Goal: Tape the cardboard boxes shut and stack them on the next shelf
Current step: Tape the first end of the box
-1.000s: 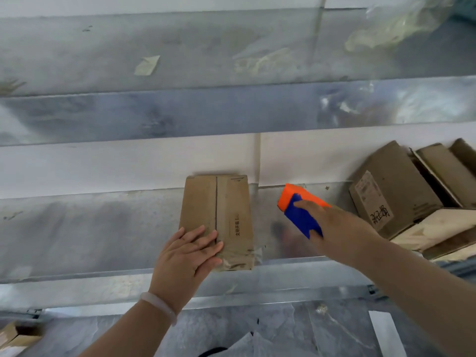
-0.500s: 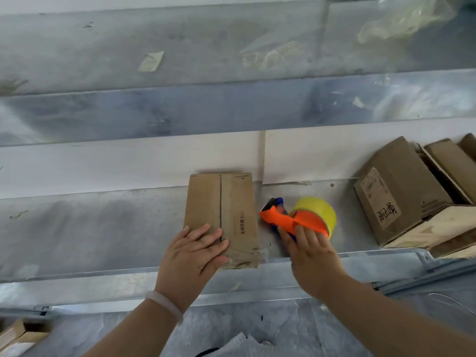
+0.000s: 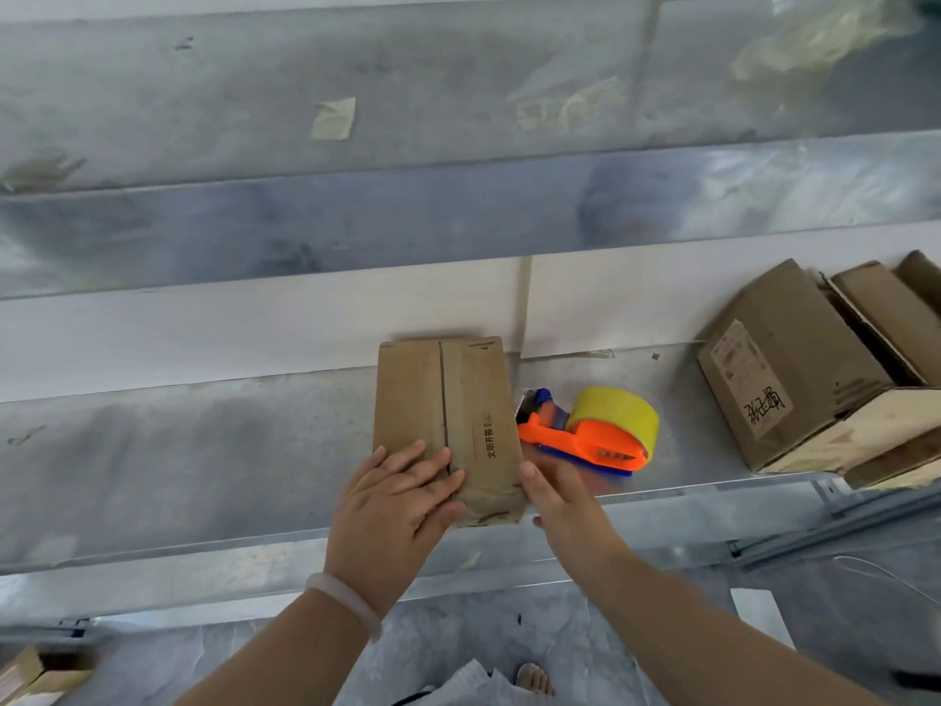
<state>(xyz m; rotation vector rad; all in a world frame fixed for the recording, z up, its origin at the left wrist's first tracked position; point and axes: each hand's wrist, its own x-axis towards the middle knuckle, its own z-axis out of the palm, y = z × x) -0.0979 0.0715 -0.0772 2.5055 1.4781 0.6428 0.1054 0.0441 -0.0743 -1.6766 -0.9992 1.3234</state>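
A small flat cardboard box lies on the metal shelf, its top flaps meeting in a centre seam. My left hand rests flat on its near end, fingers straight. An orange and blue tape dispenser with a yellow roll lies on the shelf just right of the box. My right hand is at the box's near right corner, fingers straight, holding nothing, apart from the dispenser.
Several more cardboard boxes lean in a pile at the right end of the shelf. A higher metal shelf runs above. One small box sits on the floor at lower left. A white paper lies on the floor.
My right hand set the tape dispenser down on the shelf beside the box, let go of it and moved left to the box's corner. My left hand stayed on the box.
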